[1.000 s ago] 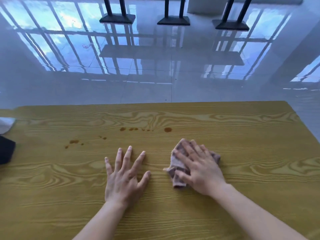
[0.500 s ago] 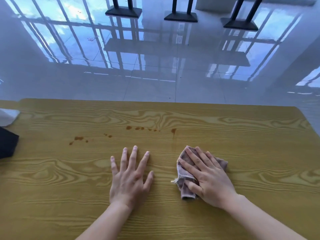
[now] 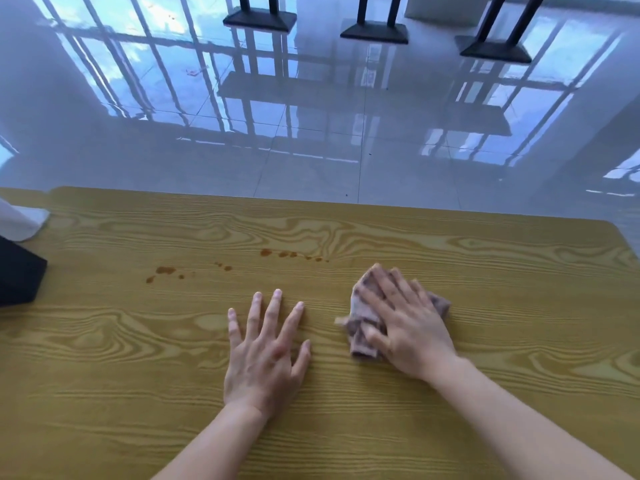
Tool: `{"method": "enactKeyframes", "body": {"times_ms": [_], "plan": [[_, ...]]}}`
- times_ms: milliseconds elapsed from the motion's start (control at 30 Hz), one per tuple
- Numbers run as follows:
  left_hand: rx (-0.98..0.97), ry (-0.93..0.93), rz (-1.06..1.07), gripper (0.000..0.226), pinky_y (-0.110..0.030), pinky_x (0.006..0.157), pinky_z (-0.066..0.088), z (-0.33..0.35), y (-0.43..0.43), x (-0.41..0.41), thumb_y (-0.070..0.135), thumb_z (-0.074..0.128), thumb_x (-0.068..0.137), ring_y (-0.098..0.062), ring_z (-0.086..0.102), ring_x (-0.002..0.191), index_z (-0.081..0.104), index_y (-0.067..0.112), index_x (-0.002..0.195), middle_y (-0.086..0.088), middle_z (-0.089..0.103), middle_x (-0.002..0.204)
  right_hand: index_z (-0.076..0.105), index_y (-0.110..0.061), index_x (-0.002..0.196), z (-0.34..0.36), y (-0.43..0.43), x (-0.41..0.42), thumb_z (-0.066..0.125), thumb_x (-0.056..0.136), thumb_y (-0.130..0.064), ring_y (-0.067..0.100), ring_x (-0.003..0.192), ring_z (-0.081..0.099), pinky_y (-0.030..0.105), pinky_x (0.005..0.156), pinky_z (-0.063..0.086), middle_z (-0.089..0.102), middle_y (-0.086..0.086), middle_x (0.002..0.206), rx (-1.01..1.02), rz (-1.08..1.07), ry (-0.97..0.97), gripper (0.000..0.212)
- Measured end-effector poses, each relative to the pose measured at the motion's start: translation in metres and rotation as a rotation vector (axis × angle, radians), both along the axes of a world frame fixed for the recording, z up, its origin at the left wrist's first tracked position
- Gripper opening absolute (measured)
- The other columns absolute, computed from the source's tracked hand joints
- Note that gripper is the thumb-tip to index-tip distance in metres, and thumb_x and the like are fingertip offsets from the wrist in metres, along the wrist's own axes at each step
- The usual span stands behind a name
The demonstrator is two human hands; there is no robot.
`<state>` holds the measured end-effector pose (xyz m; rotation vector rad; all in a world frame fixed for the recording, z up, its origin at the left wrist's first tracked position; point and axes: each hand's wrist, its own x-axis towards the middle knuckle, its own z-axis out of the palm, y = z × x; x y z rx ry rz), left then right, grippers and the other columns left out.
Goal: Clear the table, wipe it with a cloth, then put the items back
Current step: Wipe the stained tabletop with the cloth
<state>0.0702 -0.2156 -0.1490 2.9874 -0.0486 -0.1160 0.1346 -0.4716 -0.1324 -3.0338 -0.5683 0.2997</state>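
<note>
Now | your right hand [image 3: 412, 327] presses the cloth [image 3: 360, 344] flat-fingered | your left hand [image 3: 266, 355] rests released, fingers spread, on the table [image 3: 519, 341] | stains [image 3: 266, 252] far-left.

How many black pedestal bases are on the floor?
3, in a row on the floor beyond the table: left base, middle base, right base. Their tops are cropped, and more may lie outside the frame.

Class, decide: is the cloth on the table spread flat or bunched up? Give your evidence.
Bunched up. The cloth is a small wad with overlapping folds, mostly covered by the right hand pressing it.
</note>
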Motion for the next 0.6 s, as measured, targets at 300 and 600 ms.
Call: {"method": "enactKeyframes", "body": {"times_ms": [300,600], "plan": [[-0.063,-0.003,0.000,0.061,-0.055,0.119,0.003,0.009,0.006,0.003,0.062,0.029,0.088,-0.020,0.006,0.151,0.031,0.044,0.147,0.005,0.018,0.162,-0.001,-0.047,0.152,0.003,0.072,0.004,0.013,0.089,-0.069,0.022,0.148,-0.022,0.048,0.121,-0.008,-0.023,-0.008,0.161,0.066,0.007,0.006,0.069],[0.017,-0.003,0.076,0.064,-0.059,0.118,-0.005,0.000,0.081,-0.003,0.071,0.016,0.090,-0.020,-0.007,0.151,0.005,0.052,0.150,0.004,0.004,0.164,-0.001,-0.045,0.153,-0.003,0.088,0.078,0.015,0.093,-0.068,0.024,0.149,-0.019,0.048,0.120,-0.010,-0.023,-0.008,0.161,0.038,-0.364,0.073,0.066]]}}
